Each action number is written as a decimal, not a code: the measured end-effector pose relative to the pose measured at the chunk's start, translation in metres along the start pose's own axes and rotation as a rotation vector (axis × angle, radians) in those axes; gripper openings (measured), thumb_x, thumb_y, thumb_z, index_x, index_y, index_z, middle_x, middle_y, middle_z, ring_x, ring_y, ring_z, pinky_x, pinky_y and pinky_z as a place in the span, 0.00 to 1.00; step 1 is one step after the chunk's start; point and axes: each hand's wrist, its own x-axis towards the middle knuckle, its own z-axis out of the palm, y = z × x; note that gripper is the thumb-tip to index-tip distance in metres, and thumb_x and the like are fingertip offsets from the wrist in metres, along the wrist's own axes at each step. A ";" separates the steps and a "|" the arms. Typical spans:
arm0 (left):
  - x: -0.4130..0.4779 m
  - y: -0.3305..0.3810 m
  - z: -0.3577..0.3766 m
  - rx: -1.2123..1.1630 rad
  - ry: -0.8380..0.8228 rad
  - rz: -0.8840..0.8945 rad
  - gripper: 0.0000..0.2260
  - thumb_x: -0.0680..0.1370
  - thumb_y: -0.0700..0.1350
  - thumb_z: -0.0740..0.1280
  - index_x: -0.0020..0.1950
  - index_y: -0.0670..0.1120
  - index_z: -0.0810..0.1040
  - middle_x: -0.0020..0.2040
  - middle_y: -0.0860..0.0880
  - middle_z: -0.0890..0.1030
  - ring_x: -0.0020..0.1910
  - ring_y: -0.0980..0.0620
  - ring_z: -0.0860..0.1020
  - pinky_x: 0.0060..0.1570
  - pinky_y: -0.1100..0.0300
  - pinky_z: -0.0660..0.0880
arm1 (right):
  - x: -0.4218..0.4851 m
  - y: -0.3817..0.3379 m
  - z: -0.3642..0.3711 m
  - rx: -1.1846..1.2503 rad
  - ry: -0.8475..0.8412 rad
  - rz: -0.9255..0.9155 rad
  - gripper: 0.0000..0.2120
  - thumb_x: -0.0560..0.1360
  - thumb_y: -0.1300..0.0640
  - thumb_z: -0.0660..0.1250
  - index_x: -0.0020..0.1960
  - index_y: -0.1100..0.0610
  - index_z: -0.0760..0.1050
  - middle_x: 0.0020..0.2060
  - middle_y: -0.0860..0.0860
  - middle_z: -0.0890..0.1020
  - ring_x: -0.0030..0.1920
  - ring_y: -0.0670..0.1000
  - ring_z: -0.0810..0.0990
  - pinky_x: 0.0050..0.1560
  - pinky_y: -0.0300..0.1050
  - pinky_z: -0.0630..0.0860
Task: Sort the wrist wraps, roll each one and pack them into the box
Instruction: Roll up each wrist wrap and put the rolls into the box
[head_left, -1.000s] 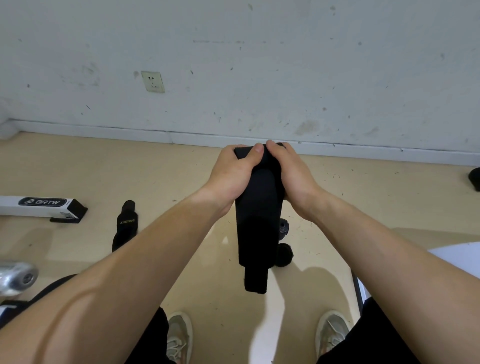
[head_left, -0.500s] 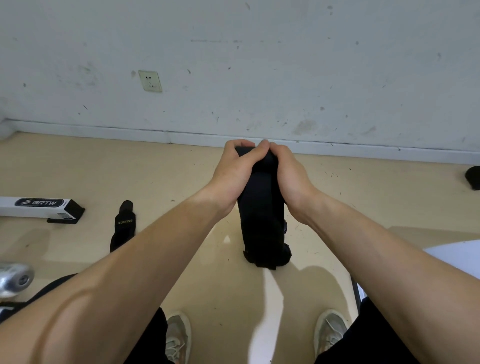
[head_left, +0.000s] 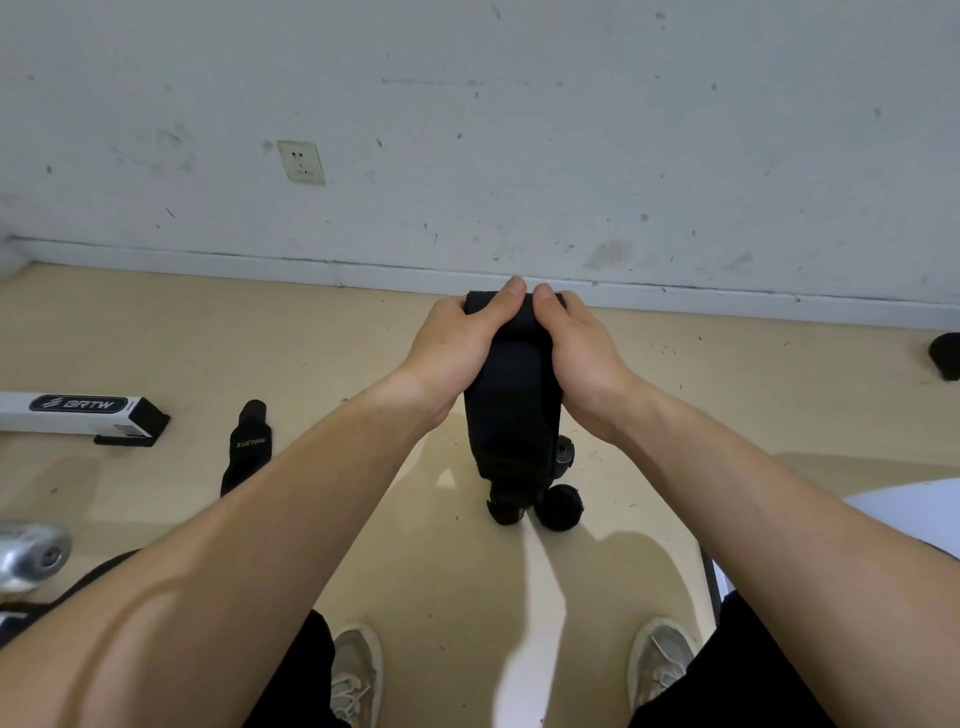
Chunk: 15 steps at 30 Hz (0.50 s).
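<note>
Head view: black wrist wrap (head_left: 511, 400) between left hand (head_left: 457, 345) and right hand (head_left: 582, 353), both gripping top end, thumbs pressing, tail hanging toward floor (head_left: 260, 332).

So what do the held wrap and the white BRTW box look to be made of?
The wrap, gripped by the left hand and right hand, looks like matte black woven fabric: it bends softly and hangs limp. The box seems smooth printed card, white with a black end; its sharp edges suggest card, though plastic is possible.
</note>
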 end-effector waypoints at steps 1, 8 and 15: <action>0.001 -0.001 0.000 -0.022 0.016 0.006 0.19 0.82 0.55 0.69 0.58 0.40 0.85 0.53 0.43 0.88 0.53 0.45 0.87 0.63 0.44 0.80 | 0.001 0.000 0.000 0.034 0.000 0.007 0.15 0.85 0.47 0.58 0.62 0.58 0.72 0.59 0.56 0.82 0.60 0.55 0.83 0.66 0.59 0.77; 0.002 -0.002 0.000 -0.028 0.112 0.031 0.16 0.80 0.49 0.74 0.62 0.41 0.79 0.54 0.44 0.86 0.53 0.45 0.86 0.60 0.44 0.82 | 0.002 -0.008 -0.008 -0.012 -0.098 0.062 0.20 0.82 0.42 0.61 0.64 0.56 0.74 0.55 0.50 0.84 0.54 0.51 0.85 0.57 0.52 0.81; 0.002 -0.003 -0.001 -0.100 0.044 0.010 0.21 0.78 0.55 0.74 0.63 0.40 0.80 0.57 0.42 0.86 0.55 0.45 0.86 0.63 0.44 0.80 | 0.005 -0.006 -0.006 0.040 -0.062 -0.019 0.17 0.84 0.45 0.60 0.63 0.58 0.71 0.57 0.55 0.83 0.57 0.52 0.85 0.62 0.53 0.81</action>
